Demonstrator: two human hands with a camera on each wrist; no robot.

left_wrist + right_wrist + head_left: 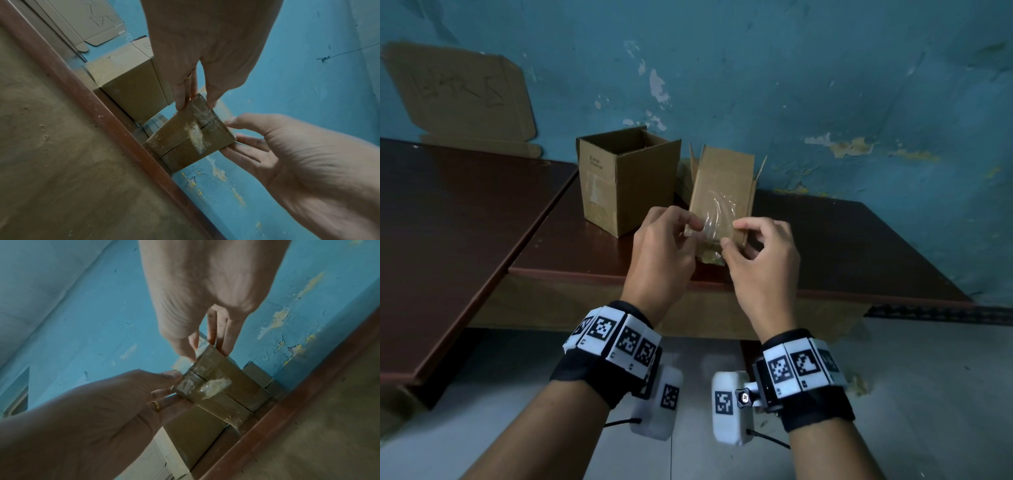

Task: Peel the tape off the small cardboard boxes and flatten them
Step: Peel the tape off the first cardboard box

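Both hands raised, left hand and right hand pinching box

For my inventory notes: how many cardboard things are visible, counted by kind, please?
Small boxes: 2, the held box and the open box standing on the table.
Flattened cardboard sheet against the wall: 1.
Total: 3.

A dark reddish-brown table stood against the far wall, its near edge trimmed in lighter red. An open-topped cardboard box sat upright on it towards the left. Just to the right, a second small box rested tilted on the tabletop. A similar table adjoined on the left, with a flattened cardboard sheet standing at its far edge.
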